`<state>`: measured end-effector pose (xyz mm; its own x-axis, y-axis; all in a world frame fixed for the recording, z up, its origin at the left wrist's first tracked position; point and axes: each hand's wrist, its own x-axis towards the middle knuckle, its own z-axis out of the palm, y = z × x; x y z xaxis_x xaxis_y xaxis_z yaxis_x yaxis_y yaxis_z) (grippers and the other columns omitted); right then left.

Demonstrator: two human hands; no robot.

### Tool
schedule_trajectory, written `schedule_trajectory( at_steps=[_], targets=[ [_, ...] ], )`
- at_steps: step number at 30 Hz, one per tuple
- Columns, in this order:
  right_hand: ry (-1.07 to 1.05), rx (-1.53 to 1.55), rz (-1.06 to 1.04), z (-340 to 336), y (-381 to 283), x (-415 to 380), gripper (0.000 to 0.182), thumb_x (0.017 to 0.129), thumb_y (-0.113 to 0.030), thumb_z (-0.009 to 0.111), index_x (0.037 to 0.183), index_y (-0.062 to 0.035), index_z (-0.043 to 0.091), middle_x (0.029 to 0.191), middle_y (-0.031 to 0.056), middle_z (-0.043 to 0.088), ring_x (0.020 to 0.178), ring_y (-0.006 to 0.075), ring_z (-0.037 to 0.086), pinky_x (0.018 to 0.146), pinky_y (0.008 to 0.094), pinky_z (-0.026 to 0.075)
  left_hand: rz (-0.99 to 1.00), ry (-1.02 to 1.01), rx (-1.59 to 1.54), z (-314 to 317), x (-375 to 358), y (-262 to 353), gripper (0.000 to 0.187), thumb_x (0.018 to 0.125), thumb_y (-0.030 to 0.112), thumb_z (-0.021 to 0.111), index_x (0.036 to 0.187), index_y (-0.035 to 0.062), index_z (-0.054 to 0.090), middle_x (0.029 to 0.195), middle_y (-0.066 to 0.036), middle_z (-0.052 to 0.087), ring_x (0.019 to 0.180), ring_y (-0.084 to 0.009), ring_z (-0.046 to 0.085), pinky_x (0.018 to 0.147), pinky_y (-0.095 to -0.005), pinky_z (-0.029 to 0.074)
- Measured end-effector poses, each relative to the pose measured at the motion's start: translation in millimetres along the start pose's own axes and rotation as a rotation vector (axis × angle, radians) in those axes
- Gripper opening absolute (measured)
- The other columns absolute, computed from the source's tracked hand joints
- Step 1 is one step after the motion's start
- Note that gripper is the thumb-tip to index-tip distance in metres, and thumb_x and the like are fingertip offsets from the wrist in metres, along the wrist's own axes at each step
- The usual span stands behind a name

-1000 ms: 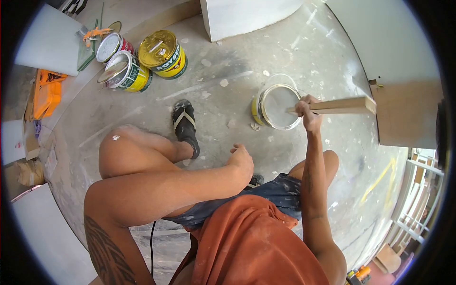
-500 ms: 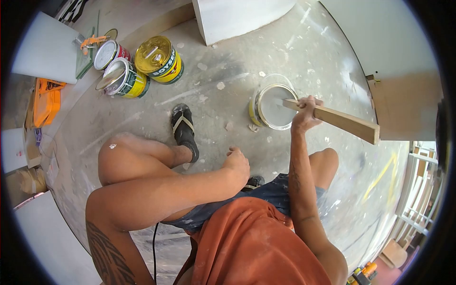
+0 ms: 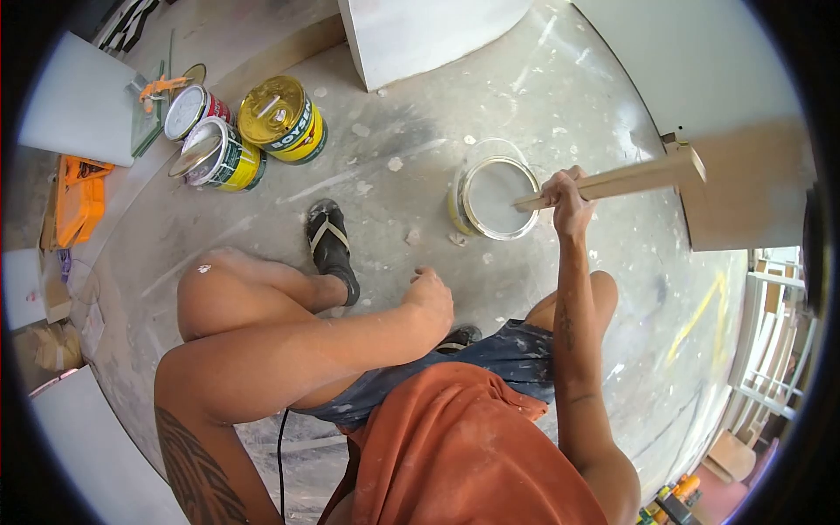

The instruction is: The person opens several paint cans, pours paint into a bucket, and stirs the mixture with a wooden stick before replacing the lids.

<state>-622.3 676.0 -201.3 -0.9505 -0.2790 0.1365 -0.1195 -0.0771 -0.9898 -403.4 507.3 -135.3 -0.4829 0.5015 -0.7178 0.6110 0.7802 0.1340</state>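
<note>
My right hand [image 3: 567,199] is closed around a flat wooden stick [image 3: 643,178]. The stick's lower end dips into grey paint in an open paint can [image 3: 500,229], whose wire handle lies out to the far side. My left hand [image 3: 429,302] hangs between my knees, its fingers curled in with nothing visible in them; the fingertips are partly hidden. Apart from the can, it touches only air.
To the left stand a yellow Boysen can [image 3: 284,122], an open can [image 3: 229,162] with a tilted lid, and a red-labelled can [image 3: 194,109]. An orange case [image 3: 80,206] sits beyond them. A white panel [image 3: 429,39] stands ahead, and a large board [image 3: 744,188] rises at the right.
The stick has swung, its outer end rising away from me, and its tip has shifted within the paint. My right hand has turned with it. My left hand keeps its pose.
</note>
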Motion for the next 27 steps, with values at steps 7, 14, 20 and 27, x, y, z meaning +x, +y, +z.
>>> schedule_trajectory(
  at_steps=[7, 14, 20, 27],
  targets=[
    [0.193, 0.436, -0.174, -45.2, -28.5, -6.4, 0.022, 0.093, -0.017, 0.050, 0.072, -0.0117, 0.044, 0.056, 0.0021, 0.040, 0.053, 0.0156, 0.043, 0.064, 0.0349, 0.043, 0.004, 0.016, -0.019, 1.5, 0.0, 0.4, 0.031, 0.094, 0.020, 0.053, 0.117, 0.0070, 0.069, 0.116, -0.013, 0.066, 0.111, -0.0297, 0.062, 0.099, -0.0490, 0.042],
    [0.284, 0.694, -0.194, -106.2, -64.6, -15.0, 0.027, 0.091, -0.018, 0.055, 0.066, -0.0149, 0.044, 0.054, -0.0013, 0.039, 0.051, 0.0121, 0.040, 0.062, 0.0325, 0.040, -0.005, 0.069, -0.006, 2.7, -1.4, -5.6, 0.031, 0.093, 0.020, 0.053, 0.115, 0.0058, 0.069, 0.113, -0.013, 0.067, 0.110, -0.0297, 0.063, 0.099, -0.0493, 0.043],
    [0.433, 0.811, -0.225, -140.5, -66.1, -15.5, 0.028, 0.088, -0.019, 0.058, 0.064, -0.0151, 0.044, 0.051, -0.0012, 0.039, 0.048, 0.0123, 0.041, 0.060, 0.0310, 0.041, 0.016, 0.072, 0.025, -0.5, 0.1, -6.1, 0.031, 0.093, 0.021, 0.053, 0.116, 0.0066, 0.069, 0.114, -0.013, 0.066, 0.110, -0.0294, 0.062, 0.099, -0.0490, 0.043],
    [0.492, 0.807, -0.183, -155.9, -54.6, -24.0, 0.030, 0.087, -0.016, 0.062, 0.065, -0.0144, 0.042, 0.054, -0.0006, 0.041, 0.051, 0.0135, 0.043, 0.063, 0.0324, 0.044, 0.004, 0.058, 0.021, -2.1, 5.8, -7.3, 0.032, 0.095, 0.022, 0.051, 0.118, 0.0065, 0.068, 0.115, -0.013, 0.066, 0.111, -0.0299, 0.062, 0.100, -0.0496, 0.042]
  ],
)
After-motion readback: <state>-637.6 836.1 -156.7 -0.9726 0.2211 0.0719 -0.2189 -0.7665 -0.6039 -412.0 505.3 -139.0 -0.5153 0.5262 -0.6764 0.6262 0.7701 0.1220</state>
